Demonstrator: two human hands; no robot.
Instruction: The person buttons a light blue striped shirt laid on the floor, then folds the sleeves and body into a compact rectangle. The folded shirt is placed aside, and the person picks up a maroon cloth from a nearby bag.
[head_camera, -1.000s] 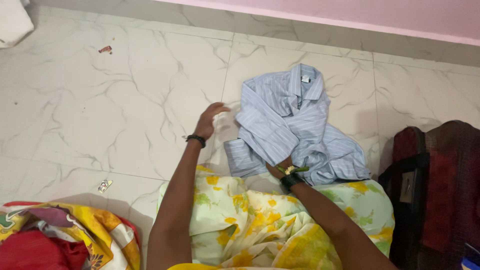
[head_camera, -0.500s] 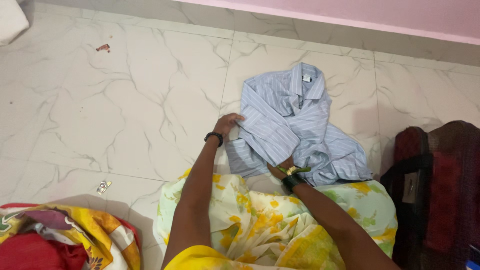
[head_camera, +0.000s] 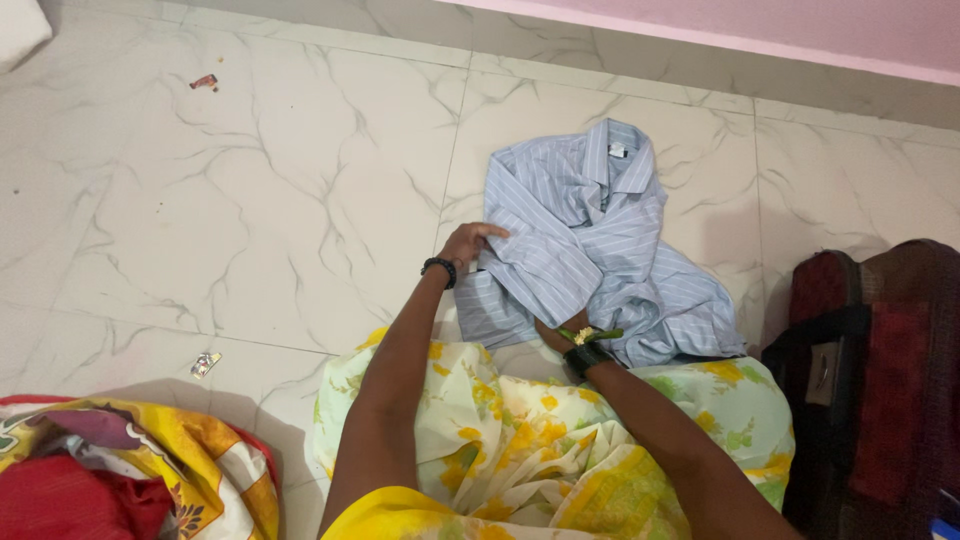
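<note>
A light blue striped shirt (head_camera: 600, 220) lies crumpled on the white marble floor, collar toward the wall. My left hand (head_camera: 470, 242), with a black band at the wrist, pinches the shirt's left edge by the folded sleeve. My right hand (head_camera: 562, 330) is mostly buried under the shirt's lower folds, gripping the cloth; only its wrist with a black watch and a yellow-green band shows. Both arms reach out over a yellow floral cloth (head_camera: 520, 430) across my lap.
A dark red and black bag (head_camera: 880, 370) stands at the right. A pile of red and yellow patterned fabric (head_camera: 120, 470) lies at the lower left. Small scraps of litter (head_camera: 206, 364) sit on the floor tiles (head_camera: 250, 200). A pink wall runs along the top.
My left hand moved right from the bare floor to the shirt's left edge and closed on it. The right hand stayed under the shirt's lower folds.
</note>
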